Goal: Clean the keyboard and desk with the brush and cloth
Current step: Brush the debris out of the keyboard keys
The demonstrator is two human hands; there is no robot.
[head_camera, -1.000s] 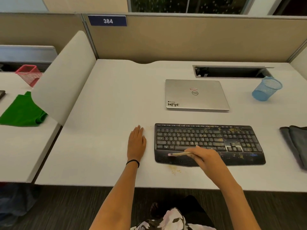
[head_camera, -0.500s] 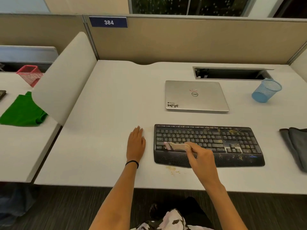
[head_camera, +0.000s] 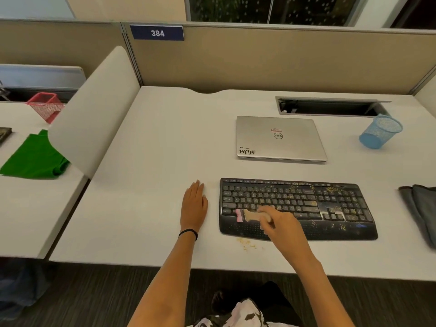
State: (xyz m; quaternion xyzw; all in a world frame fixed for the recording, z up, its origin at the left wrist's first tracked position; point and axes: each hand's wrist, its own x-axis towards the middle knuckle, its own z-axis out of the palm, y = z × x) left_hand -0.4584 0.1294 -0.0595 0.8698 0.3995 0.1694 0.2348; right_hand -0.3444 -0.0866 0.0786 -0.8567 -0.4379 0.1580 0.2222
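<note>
R grip [head_camera: 280, 220] pinches brush [head_camera: 250, 215] on keyboard [head_camera: 306, 201]; L grip [head_camera: 194, 204] flat on worktop [head_camera: 153, 161]. Risk: hard flick scatters crumbs [head_camera: 246, 243] off edge.

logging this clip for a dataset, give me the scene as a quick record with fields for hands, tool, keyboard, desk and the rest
right hand: grips brush
brush: bristle end on keyboard's lower left
left hand: flat on desk, left of keyboard, holds nothing
keyboard: black, crumbs scattered on right half
desk: small crumb pile at keyboard's front edge
cloth: grey, at desk's right edge, untouched
other: closed laptop behind keyboard; blue mesh cup far right
</note>
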